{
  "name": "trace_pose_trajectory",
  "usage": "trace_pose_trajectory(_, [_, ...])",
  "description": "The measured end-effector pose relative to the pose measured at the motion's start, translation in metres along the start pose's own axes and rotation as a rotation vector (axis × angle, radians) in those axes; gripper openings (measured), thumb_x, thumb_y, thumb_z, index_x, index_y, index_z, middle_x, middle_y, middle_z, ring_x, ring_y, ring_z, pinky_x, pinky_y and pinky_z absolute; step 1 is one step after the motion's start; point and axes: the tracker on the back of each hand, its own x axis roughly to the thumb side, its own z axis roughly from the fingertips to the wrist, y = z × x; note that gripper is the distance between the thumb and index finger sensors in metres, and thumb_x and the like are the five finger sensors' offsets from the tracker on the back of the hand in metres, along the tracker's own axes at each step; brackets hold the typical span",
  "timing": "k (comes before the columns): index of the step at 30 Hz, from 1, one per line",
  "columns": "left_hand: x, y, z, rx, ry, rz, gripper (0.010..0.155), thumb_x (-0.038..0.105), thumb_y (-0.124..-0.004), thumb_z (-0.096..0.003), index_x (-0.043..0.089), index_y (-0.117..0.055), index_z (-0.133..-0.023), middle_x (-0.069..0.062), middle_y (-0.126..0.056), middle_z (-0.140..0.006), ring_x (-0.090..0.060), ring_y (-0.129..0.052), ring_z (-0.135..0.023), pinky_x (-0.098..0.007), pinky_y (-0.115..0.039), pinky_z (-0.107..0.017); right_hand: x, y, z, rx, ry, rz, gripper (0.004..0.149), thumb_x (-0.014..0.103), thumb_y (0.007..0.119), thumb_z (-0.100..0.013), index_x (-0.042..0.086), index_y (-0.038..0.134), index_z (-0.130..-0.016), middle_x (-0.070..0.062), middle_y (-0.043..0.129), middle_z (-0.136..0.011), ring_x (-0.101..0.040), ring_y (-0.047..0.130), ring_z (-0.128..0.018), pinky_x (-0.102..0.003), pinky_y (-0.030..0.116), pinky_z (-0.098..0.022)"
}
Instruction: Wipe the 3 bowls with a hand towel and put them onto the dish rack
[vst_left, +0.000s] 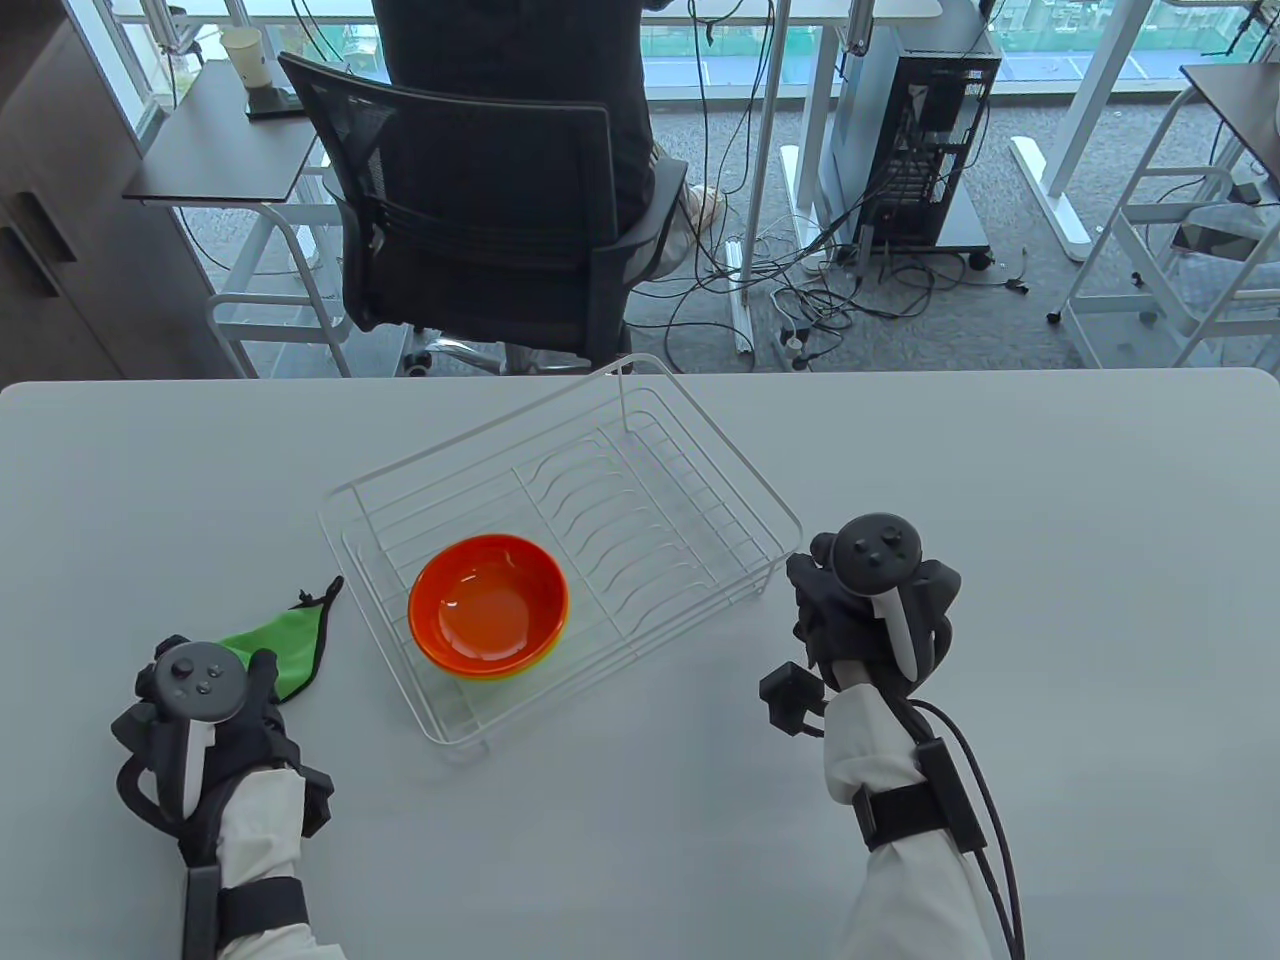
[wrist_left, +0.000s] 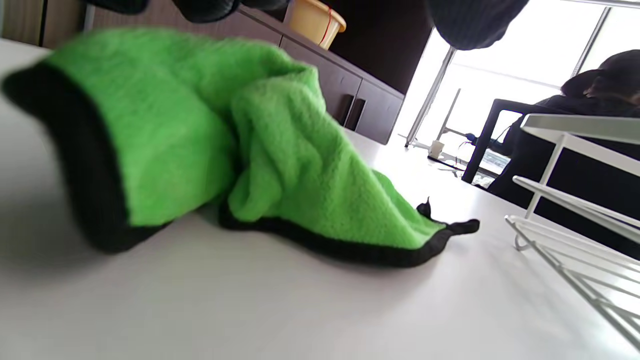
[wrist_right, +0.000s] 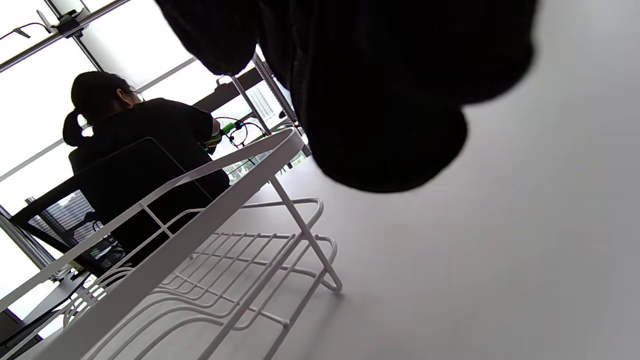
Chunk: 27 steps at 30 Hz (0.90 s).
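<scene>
Your left hand (vst_left: 200, 715) rests by the towel (vst_left: 285, 650); your right (vst_left: 865, 610) beside the rack (vst_left: 700, 455) holding stacked bowls (vst_left: 488, 605); finger positions can't be told.

bowl (vst_left: 488, 603): orange (glossy) | hand towel (wrist_left: 210, 145): green, black edging | dish rack (vst_left: 640, 480): white | table (vst_left: 1000, 480): pale grey

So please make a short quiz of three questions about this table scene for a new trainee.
1. True or false: the orange bowl sits inside the white dish rack.
2. The green towel lies: A) in the rack, B) on the table by the left hand, C) in the right hand.
3. Which hand is beside the rack's right end?

Key: 1 true; 2 B; 3 right hand.
</scene>
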Motion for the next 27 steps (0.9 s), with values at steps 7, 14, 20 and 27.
trace_pose_trajectory(7, [0.044, 0.026, 0.021, 0.095, -0.267, 0.076, 0.078, 0.046, -0.068, -0.0576, 0.005, -0.036, -0.116, -0.035, -0.05, -0.114, -0.064, -0.056, -0.102, -0.083, -0.05, -0.06, 0.005, -0.002, 0.01, -0.103, -0.079, 0.148, 0.05, 0.032, 0.077, -0.049, 0.005, 0.076, -0.092, -0.019, 0.09, -0.072, -0.032, 0.106, -0.047, -0.035, 0.091, -0.027])
trace_pose_trajectory(14, [0.085, 0.028, 0.047, 0.1, -0.57, -0.009, 0.078, 0.048, -0.067, -0.0566, 0.01, -0.035, -0.117, -0.03, -0.047, -0.118, -0.059, -0.056, -0.106, -0.071, -0.057, -0.068, 0.018, -0.007, 0.034, -0.259, -0.273, 0.291, 0.056, 0.036, 0.072, -0.051, 0.012, 0.065, -0.101, -0.019, 0.076, -0.094, -0.041, 0.087, -0.083, -0.047, 0.08, -0.056])
trace_pose_trajectory(20, [0.107, 0.019, 0.065, 0.05, -0.723, -0.07, 0.087, 0.054, -0.062, -0.0567, 0.01, -0.016, -0.115, -0.03, -0.024, -0.121, -0.061, -0.029, -0.11, -0.076, -0.041, -0.07, 0.025, -0.007, 0.063, -0.311, -0.428, 0.374, 0.067, 0.046, 0.071, -0.05, 0.014, 0.056, -0.106, -0.018, 0.061, -0.106, -0.045, 0.063, -0.099, -0.052, 0.061, -0.07])
trace_pose_trajectory(27, [0.113, 0.005, 0.071, -0.007, -0.785, -0.232, 0.087, 0.058, -0.059, -0.0555, 0.014, -0.013, -0.115, -0.027, -0.012, -0.12, -0.056, -0.012, -0.11, -0.078, -0.029, -0.07, 0.018, 0.005, 0.085, -0.319, -0.492, 0.446, 0.075, 0.055, 0.064, -0.049, 0.017, 0.045, -0.111, -0.016, 0.045, -0.113, -0.045, 0.04, -0.106, -0.056, 0.043, -0.075])
